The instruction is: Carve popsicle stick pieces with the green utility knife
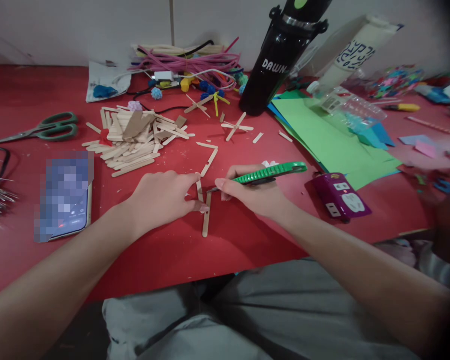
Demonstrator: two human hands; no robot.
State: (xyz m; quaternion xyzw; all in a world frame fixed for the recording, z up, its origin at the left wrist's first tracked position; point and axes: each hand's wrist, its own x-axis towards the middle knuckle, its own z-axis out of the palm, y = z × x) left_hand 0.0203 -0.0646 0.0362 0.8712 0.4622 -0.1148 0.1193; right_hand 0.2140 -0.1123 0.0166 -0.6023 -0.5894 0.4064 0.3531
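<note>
Tabletop (153, 265), red. Black bottle (268, 90), near the back edge, lettered "DAWN" in white. Pale tube (354, 55), toward the back right corner; dark lettering, not legible. Green utility knife (270, 173), at mid-tabletop, clamped in the right hand (251, 195); tip points left, at the upper end of a wooden stick (206, 222), long axis roughly along the front edge, butt end slightly farther back. Wooden stick: long axis runs toward the front edge. Shorter stick (199, 189), just beside it, near-parallel. Left hand (157, 200): thumb and index finger spread apart, tips at the sticks. Stick pile (131, 155), left, farther back.
</note>
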